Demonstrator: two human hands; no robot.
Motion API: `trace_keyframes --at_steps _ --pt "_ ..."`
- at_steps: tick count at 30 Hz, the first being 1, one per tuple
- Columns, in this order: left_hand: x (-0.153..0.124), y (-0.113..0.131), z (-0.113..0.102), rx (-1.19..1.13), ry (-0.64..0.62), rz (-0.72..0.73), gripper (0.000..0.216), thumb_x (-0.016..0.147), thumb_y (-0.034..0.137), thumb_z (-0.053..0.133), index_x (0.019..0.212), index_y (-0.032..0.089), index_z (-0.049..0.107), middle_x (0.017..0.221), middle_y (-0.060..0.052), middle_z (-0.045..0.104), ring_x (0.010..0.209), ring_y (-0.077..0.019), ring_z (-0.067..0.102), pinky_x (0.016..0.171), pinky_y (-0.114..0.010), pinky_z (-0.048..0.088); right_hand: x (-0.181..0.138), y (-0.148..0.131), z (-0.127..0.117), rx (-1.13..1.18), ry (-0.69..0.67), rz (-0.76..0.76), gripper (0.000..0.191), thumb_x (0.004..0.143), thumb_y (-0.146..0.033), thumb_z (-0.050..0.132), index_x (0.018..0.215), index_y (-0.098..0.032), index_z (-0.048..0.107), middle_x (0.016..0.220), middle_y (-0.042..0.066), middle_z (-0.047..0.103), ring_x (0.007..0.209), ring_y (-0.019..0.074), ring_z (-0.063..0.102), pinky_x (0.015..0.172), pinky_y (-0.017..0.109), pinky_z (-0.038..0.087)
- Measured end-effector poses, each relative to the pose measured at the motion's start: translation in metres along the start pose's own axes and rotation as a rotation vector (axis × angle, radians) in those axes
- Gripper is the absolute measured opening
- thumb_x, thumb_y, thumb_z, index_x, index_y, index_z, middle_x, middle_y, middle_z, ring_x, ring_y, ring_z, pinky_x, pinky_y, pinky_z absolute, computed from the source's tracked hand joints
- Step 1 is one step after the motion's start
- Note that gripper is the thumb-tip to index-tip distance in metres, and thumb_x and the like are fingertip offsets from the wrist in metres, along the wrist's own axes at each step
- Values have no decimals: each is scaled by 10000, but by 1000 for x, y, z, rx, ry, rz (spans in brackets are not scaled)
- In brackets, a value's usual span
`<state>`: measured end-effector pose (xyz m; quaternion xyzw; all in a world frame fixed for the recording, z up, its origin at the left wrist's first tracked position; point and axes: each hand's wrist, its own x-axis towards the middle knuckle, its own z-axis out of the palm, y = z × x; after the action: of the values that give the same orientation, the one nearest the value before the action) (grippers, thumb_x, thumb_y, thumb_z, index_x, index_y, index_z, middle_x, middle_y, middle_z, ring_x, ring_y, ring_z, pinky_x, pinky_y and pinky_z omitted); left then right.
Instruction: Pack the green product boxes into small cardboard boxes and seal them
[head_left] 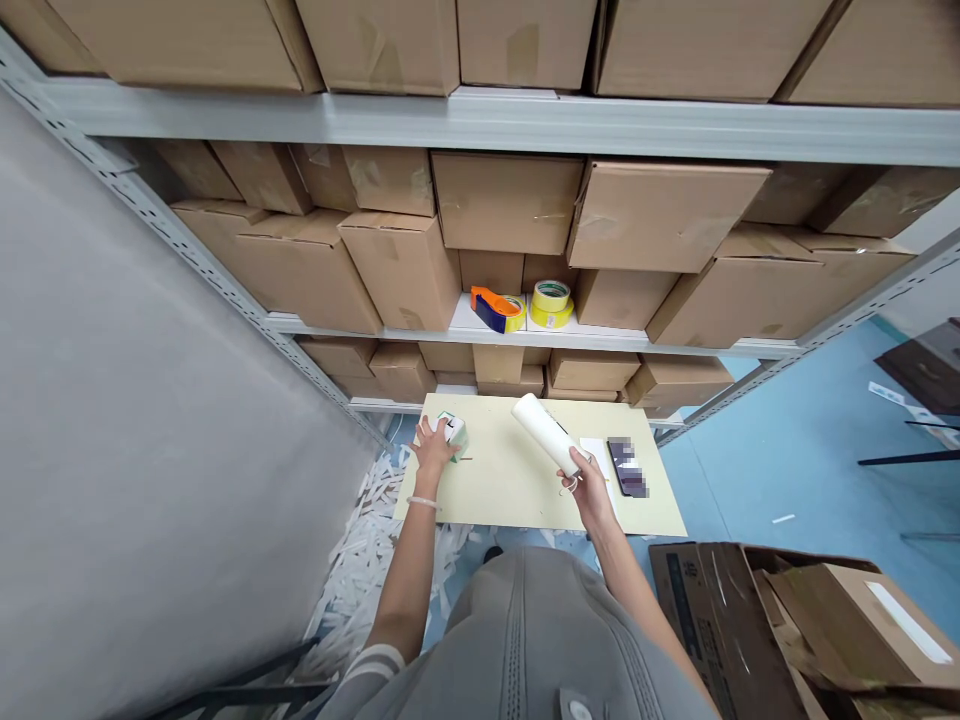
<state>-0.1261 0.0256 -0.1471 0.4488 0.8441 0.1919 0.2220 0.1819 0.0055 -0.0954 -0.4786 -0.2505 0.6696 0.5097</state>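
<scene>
My left hand (433, 452) is at the left side of the pale yellow board (495, 490), its fingers spread over a small white-and-green box (456, 432) and gripping it. In my right hand (589, 487) is a long white cylinder (546, 430), held by its near end and tilted up to the left above the board. A thin white cord loop hangs by that end; I cannot make out what kind of thing the cylinder is. Just right of this hand lie a white sheet (598, 452) and a dark phone (626, 468), partly pixelated.
Metal shelves (480, 120) packed with cardboard boxes (510, 200) rise behind the board. On one shelf sit an orange tape dispenser (495, 308) and tape rolls (551, 304). Paper strips (360, 560) litter the floor at left; an opened carton (705, 620) stands at lower right.
</scene>
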Motion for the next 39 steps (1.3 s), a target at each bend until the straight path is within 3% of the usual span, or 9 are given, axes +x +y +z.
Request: trace_keyframes --at_steps 3,8,13,16,19,22,33,36,39 --pt "-5 -8 14 -127 50 8 583 660 131 711 1188 263 499 1501 -160 271 1330 -387 376 1006 -514 357 1 0 -5 7 29 -5 412 666 -419 802 967 -204 622 884 -5 633 581 107 633 407 191 488" --pt "-10 -19 15 -392 132 129 504 627 123 721 1075 255 530 1321 -96 451 1203 -312 492 970 -434 415 4 -1 -13 1 50 -16 417 655 -424 806 952 -205 610 893 -6 633 568 93 624 413 182 499" --pt "-17 -6 -1 -1022 217 125 630 560 223 835 1070 257 467 1167 -48 534 998 -178 595 880 -306 470 8 -3 -16 2 60 -11 451 645 -437 804 957 -198 583 912 2 630 562 95 621 387 176 474" --pt "-24 10 -8 -1409 89 44 580 639 308 806 1096 282 450 1091 -21 584 901 -141 627 829 -287 483 9 -5 -16 17 71 -17 464 643 -444 803 961 -200 569 926 1 630 551 86 609 400 178 480" --pt "-33 23 -7 -1712 -133 -80 417 738 409 726 1058 248 511 1013 -47 625 913 -182 649 786 -302 498 10 -7 -17 37 93 -40 474 643 -455 797 972 -206 564 931 -4 627 539 79 593 409 185 486" --pt "-42 33 0 -1890 -265 -218 325 802 464 641 970 194 573 966 -99 640 944 -220 646 772 -327 511 9 -11 -18 50 110 -60 480 650 -474 785 986 -211 566 909 -10 620 528 79 579 395 189 470" --pt "-49 43 24 -1890 -429 -289 344 848 491 560 919 158 611 940 -128 651 892 -214 645 735 -325 526 -2 -27 -24 87 165 -132 455 664 -457 780 980 -213 562 877 -18 610 539 70 560 413 180 438" --pt "-45 41 32 -1655 -306 -238 335 798 433 652 993 164 604 958 -101 648 880 -200 649 725 -292 514 -5 -37 -27 51 202 -188 463 657 -454 786 988 -218 566 883 -19 609 545 70 564 425 181 427" --pt "-45 39 37 -1229 -94 -23 491 700 331 767 1142 226 582 1160 -85 612 1051 -229 610 844 -311 484 -6 -46 -31 -43 253 -270 476 642 -467 794 984 -215 578 856 -21 607 536 76 557 429 190 409"
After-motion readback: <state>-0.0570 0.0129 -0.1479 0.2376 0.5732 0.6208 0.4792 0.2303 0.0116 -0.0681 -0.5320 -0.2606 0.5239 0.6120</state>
